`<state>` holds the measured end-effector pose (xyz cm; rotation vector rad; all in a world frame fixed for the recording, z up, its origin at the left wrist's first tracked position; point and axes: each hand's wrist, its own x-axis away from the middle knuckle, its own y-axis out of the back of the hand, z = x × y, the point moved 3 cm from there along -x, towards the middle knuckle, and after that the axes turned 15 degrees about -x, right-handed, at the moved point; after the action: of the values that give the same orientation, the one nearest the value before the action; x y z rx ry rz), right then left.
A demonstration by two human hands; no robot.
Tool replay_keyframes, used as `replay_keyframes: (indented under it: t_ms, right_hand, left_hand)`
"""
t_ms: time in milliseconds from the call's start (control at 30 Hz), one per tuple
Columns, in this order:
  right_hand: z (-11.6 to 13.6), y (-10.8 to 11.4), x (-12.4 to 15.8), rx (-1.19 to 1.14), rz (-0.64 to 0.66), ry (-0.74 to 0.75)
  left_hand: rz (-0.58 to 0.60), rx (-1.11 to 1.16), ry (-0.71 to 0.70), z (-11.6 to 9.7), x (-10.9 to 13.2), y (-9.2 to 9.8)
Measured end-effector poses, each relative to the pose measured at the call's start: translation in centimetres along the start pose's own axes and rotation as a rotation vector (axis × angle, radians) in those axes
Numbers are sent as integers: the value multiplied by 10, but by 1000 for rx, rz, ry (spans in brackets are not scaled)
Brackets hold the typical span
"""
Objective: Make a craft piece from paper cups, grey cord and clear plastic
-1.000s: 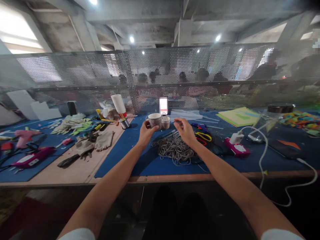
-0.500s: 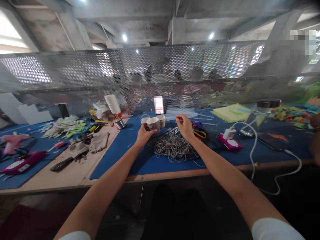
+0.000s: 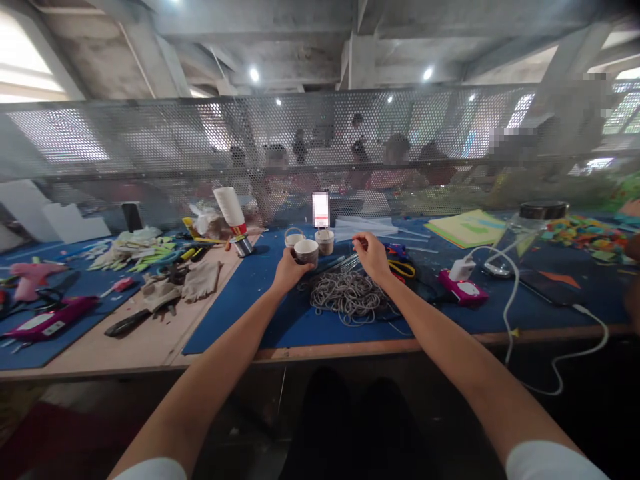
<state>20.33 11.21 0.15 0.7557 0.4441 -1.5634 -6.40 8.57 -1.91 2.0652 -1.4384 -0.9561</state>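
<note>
My left hand (image 3: 293, 272) is closed around the side of a small cup (image 3: 307, 255) wrapped in grey cord, its white rim facing up. Just behind it stand two similar cups, one with a thin looped handle (image 3: 294, 239) and a paler one (image 3: 325, 244). To the right, my right hand (image 3: 371, 257) is raised with thumb and fingers pinched together. Whatever is between those fingertips is too small to make out. Below and between both hands lies a tangled heap of grey cord (image 3: 347, 298) on the blue mat (image 3: 235, 320).
A stack of white paper cups (image 3: 229, 205) leans at the back left. Gloves (image 3: 201, 281) and a pink glue gun (image 3: 34, 277) lie left. A lit phone (image 3: 321, 210) stands behind the cups. Rightward are a magenta box with a charger (image 3: 463, 288), a glass jar (image 3: 525, 233) and coloured sheets (image 3: 470, 228).
The cup in my left hand has come down slightly, away from the cups behind it. My right hand stays pinched in nearly the same place. The whole view has shifted a little.
</note>
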Motion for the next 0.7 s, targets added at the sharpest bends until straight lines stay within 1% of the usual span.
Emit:
replay_keyframes:
  t_ms: [167,333,567,700]
  right_hand:
    - [0,-2,1,5,18,4]
    - [0,-3,2,10,33,-20]
    - [0,-7,5,75,115,-19]
    - [0,-9,8,123,170,-48]
  left_hand:
    - [18,-66,-41,-3,2,0]
    - [26,-128,-49,-2,2,-2]
    - [29,-172,-13,-4,4,0]
    - [32,-201,-12,-6,4,0]
